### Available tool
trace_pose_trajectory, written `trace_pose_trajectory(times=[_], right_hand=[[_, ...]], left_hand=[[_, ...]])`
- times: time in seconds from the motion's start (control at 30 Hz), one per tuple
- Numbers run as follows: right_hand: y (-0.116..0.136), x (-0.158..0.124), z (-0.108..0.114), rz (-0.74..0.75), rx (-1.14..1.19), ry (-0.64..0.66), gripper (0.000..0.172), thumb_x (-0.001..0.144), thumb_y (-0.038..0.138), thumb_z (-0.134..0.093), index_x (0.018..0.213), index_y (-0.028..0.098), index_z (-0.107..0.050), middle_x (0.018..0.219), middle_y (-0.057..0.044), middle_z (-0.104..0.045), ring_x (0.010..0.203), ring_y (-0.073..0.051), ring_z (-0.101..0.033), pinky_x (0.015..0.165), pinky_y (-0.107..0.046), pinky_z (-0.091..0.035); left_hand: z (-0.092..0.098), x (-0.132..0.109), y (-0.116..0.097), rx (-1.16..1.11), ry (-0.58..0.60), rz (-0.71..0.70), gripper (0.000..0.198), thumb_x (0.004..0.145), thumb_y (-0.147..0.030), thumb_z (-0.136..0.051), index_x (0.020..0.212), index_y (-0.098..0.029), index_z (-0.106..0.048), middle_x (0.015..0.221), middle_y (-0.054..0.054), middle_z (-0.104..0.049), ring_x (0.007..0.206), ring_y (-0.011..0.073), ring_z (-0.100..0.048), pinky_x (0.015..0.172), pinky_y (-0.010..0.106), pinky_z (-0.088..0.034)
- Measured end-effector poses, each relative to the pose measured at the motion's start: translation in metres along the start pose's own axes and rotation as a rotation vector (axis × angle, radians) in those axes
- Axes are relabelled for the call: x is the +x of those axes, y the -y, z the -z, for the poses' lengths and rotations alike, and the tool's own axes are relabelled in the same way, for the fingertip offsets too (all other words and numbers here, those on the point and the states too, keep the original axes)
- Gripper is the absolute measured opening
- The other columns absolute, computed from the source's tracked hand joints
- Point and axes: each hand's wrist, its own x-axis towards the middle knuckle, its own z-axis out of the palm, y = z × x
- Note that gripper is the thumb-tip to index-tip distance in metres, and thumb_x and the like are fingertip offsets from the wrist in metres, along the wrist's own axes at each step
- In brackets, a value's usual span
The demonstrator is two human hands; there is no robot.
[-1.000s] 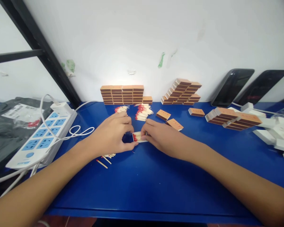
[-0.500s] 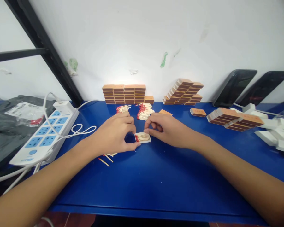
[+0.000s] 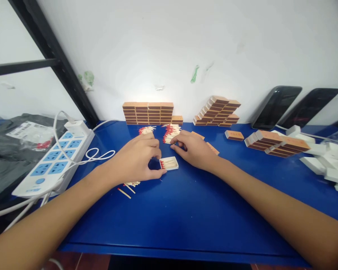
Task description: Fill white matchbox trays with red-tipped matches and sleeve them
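Seemingly filling the tray, gripping it with left hand, poising right hand at far matches, unclear if pinching, needing a neat pick-up.

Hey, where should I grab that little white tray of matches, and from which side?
Pinch the white tray by its two long walls near the right end, probably from above and right: that end is uncovered, the left hand is at its left end, and matches lie in its open top, so keep it level.
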Motion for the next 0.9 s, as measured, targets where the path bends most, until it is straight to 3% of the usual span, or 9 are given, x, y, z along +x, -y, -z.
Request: trace_pose_trajectory(times=[0.4,0.9], right_hand=[[-0.0028,0.0006,-0.0025,0.009,-0.084,-0.023,0.01,0.102,0.023,-0.065,0.106,0.018,-0.073,0.095,-0.005,-0.065,0.079,-0.019,-0.059,0.076,-0.032,-0.043],[-0.0056,0.0007,-0.0028,0.033,-0.056,-0.012,0.007,0.101,0.018,-0.065,0.101,0.02,-0.072,0.093,-0.003,-0.063,0.079,-0.017,-0.057,0.076,-0.031,-0.043]], left_hand=[[-0.0008,0.0002,0.0007,0.001,0.001,-0.006,0.031,0.089,-0.048,-0.081,0.09,-0.017,-0.08,0.086,0.004,-0.066,0.091,0.0237,-0.061,0.091,0.042,-0.05],[-0.0013,-0.0005,0.0026,0.008,-0.017,-0.026,0.031,0.09,-0.047,-0.08,0.091,-0.017,-0.08,0.085,0.005,-0.067,0.09,0.0247,-0.061,0.088,0.042,-0.05]])
